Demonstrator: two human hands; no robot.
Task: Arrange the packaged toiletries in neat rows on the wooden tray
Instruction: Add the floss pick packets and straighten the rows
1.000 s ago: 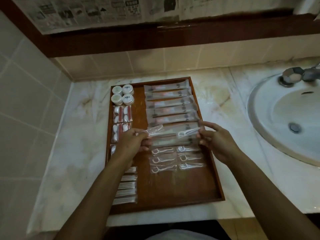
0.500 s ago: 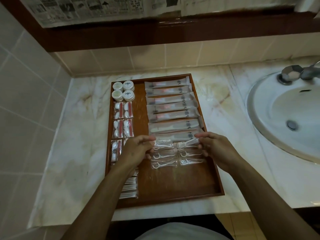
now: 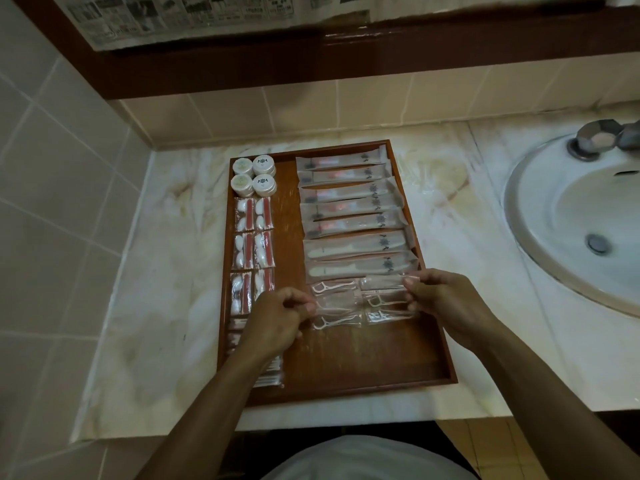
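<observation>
Lowered since before onto wooden tray (image 3: 429,341): floss packets (image 3: 360,301), pinched by left hand (image 3: 277,322) and right hand (image 3: 446,299), squaring rows.

cotton swab packs (image 3: 268,374): my left forearm covers most of the stack; I see only a few ends.
left hand (image 3: 277,322): fingers curled at the floss pick packets (image 3: 334,304); I can't tell whether they pinch one.
third row of red-and-white sachets (image 3: 242,296): right one partly behind my left hand.
faucet (image 3: 602,138): cut off by the right edge.
sink (image 3: 540,237): runs out of view on the right.
newspaper (image 3: 180,19): print too blurred to read.
</observation>
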